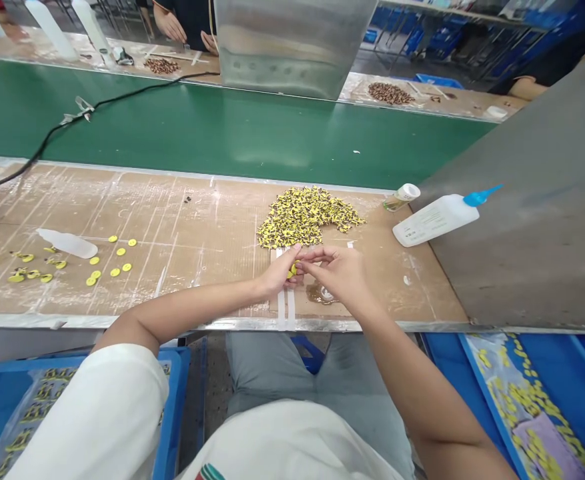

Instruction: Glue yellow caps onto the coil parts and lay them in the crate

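White shirt [297, 443] | left hand [276, 273], right hand [341, 272] both pinching yellow piece [293, 270] | direction, long axis unclear, partly covered

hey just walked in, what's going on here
A person sits at a bench with both hands together: the left hand holds a small yellow piece, and the right hand has its fingertips right at it. Just beyond the hands is a pile of small yellow-and-black pieces. Loose yellow discs lie on the bench to the left, and a white bottle with a blue nozzle is off to the right.
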Available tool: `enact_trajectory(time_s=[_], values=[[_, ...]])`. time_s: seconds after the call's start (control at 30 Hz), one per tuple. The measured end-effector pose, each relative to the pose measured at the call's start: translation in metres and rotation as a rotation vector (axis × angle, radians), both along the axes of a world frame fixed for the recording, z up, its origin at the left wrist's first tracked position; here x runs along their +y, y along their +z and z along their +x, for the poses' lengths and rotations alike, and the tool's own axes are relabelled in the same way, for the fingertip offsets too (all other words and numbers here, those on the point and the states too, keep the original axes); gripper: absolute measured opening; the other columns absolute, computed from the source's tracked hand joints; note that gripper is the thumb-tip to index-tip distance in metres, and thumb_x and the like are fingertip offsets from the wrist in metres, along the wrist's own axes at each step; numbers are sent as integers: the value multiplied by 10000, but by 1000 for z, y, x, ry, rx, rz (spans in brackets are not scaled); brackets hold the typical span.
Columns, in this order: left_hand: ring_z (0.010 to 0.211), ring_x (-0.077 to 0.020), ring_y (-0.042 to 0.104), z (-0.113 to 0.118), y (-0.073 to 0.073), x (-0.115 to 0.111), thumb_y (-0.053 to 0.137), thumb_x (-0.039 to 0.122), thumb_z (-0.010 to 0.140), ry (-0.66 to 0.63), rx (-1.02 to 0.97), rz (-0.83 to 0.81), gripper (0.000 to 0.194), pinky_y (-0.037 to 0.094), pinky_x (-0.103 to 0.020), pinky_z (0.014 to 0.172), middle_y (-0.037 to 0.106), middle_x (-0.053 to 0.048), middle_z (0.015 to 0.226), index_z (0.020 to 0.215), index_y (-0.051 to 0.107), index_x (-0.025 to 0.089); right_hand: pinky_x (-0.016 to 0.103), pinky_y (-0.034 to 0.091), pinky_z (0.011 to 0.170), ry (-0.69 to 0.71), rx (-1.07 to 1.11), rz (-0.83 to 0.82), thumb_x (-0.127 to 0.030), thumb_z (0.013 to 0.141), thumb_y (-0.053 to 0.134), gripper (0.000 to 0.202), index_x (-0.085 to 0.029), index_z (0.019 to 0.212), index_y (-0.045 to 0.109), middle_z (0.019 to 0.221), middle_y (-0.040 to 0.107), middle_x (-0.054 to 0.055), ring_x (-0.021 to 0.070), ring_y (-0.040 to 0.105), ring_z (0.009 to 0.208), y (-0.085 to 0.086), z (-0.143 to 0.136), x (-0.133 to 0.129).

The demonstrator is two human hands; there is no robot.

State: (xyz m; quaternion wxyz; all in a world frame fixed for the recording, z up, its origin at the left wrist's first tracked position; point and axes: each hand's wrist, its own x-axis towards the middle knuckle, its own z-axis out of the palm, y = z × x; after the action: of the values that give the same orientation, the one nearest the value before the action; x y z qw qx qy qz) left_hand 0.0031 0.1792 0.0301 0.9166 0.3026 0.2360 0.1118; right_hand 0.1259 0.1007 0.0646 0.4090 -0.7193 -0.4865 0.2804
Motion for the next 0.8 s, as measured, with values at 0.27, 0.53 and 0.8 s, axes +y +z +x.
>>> enact_trajectory(time_s=[0.27, 0.53, 0.8], values=[[424, -20, 335, 1, -12, 13, 588, 343, 823, -59, -75, 72, 206, 174, -150, 386, 472, 27, 666, 792, 538, 145, 317, 604, 637, -59, 8, 53, -465, 715, 739, 303, -210, 878, 723, 840, 739, 50, 189, 699, 701, -5, 15, -2], [419, 4, 285, -1, -14, 19, 628, 415, 819, -153, -109, 45, 306, 162, -149, 371, 554, -8, 761, 898, 624, 120, 240, 553, 416, 15, 262, -64, -416, 594, 835, 496, -138, 977, 686, 820, 733, 92, 201, 693, 647, 13, 36, 2], [485, 5, 298, -3, -19, 24, 728, 319, 760, -199, -131, 19, 250, 203, -138, 404, 603, -56, 827, 837, 679, 86, 197, 529, 384, 268, 200, -124, -340, 705, 752, 397, -160, 1053, 685, 908, 736, 84, 206, 712, 737, 22, 39, 15]])
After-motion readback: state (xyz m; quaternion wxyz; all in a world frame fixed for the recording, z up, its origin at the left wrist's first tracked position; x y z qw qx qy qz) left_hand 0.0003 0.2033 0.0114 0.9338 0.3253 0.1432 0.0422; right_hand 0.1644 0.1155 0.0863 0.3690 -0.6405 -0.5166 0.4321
